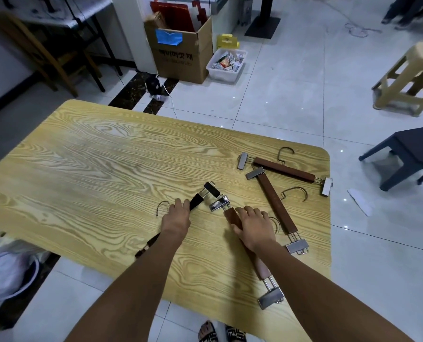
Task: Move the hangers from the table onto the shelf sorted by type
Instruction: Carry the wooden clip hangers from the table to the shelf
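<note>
On the desk (94, 169), the left hand (177, 214) has its fingers curled over the bar of the black hanger (197, 201). That bar runs from 7 o'clock to 1 o'clock, and its hook (162, 206) lies on the desk at the hand's 9 o'clock. The grip looks to sit above the bar's middle, so the longer low end may swing down on lifting.

At 3 o'clock from that hand, the right hand (253, 224) wraps thumb and fingers round the nearest brown hanger (261, 267), close to its upper end. The upper clips of the two held hangers lie just beside each other, so raising both together could lock them.

That hanger's wire hook shows at the right hand's 3 o'clock, beside the bar of a second brown hanger (276, 201). It may catch there and drag the bar along. The second hanger's upper clip touches a third brown hanger (284, 169) at 1 o'clock, so a tug could shift both toward the desk's right edge.

The shelf is out of view.
</note>
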Action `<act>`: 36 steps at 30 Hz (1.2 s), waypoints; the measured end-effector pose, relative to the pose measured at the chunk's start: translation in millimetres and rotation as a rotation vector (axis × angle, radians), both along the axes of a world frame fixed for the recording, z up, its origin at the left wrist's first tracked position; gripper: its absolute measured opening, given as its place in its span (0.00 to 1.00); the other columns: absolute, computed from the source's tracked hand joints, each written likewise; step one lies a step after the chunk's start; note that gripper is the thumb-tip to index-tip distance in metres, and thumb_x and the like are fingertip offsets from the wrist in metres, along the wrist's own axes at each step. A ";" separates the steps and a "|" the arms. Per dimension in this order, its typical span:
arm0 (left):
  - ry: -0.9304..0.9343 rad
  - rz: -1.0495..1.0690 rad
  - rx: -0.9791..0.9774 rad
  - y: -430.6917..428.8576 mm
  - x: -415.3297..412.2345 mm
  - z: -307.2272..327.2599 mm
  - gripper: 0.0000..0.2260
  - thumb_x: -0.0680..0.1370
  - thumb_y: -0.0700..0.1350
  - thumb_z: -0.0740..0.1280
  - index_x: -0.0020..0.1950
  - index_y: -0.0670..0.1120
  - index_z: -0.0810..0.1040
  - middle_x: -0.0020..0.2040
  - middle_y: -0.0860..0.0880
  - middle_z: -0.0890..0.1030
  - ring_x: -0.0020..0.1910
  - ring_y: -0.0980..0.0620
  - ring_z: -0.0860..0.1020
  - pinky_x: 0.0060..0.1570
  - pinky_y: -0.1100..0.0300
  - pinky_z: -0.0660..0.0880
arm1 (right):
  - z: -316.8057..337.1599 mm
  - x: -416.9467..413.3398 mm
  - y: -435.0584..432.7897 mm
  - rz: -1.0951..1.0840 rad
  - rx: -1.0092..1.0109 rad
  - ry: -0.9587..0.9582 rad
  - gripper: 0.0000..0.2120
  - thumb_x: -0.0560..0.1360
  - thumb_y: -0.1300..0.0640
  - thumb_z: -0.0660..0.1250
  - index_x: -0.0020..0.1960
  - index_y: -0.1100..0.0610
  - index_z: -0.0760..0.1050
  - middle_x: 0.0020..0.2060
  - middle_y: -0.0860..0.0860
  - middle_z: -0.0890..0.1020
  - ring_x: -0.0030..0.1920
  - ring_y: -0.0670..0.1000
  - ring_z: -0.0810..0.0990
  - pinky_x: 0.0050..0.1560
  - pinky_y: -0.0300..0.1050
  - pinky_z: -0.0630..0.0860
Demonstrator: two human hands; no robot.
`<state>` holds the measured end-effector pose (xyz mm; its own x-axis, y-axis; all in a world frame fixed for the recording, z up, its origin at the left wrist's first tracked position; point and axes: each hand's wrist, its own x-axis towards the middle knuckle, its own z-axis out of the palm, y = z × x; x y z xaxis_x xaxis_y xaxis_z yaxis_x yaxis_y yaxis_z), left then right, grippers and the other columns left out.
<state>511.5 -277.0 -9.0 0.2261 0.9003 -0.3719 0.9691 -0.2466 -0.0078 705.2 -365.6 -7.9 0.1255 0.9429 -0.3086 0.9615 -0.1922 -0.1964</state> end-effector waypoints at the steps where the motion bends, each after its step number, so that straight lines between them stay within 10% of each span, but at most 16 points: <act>1: -0.018 -0.004 -0.022 1.1 0.0 1.8 0.20 0.77 0.38 0.62 0.68 0.44 0.62 0.65 0.43 0.65 0.63 0.46 0.69 0.50 0.52 0.75 | -0.5 0.6 -1.8 -0.009 -0.002 -0.001 0.26 0.79 0.42 0.55 0.73 0.52 0.60 0.70 0.53 0.68 0.70 0.56 0.65 0.70 0.52 0.59; 22: 0.064 -0.568 0.019 11.0 -14.5 18.9 0.19 0.78 0.36 0.59 0.68 0.47 0.66 0.63 0.47 0.67 0.65 0.49 0.66 0.57 0.53 0.69 | -26.8 -16.0 -64.1 -0.304 -0.091 -0.043 0.23 0.77 0.40 0.61 0.62 0.55 0.66 0.58 0.52 0.74 0.60 0.55 0.72 0.61 0.50 0.67; 36: 0.004 -0.570 0.063 20.4 -51.0 29.8 0.17 0.79 0.38 0.57 0.67 0.47 0.67 0.61 0.48 0.69 0.62 0.50 0.68 0.52 0.55 0.70 | -21.1 -45.5 -38.3 -0.245 -0.110 -0.008 0.14 0.78 0.65 0.56 0.63 0.59 0.63 0.56 0.54 0.75 0.55 0.56 0.78 0.50 0.48 0.74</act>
<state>460.6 -256.6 20.8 0.6813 0.6568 -0.3233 0.6828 -0.7294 -0.0431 659.8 -403.9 -29.0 0.3485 0.8450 -0.4057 0.8851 -0.4391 -0.1543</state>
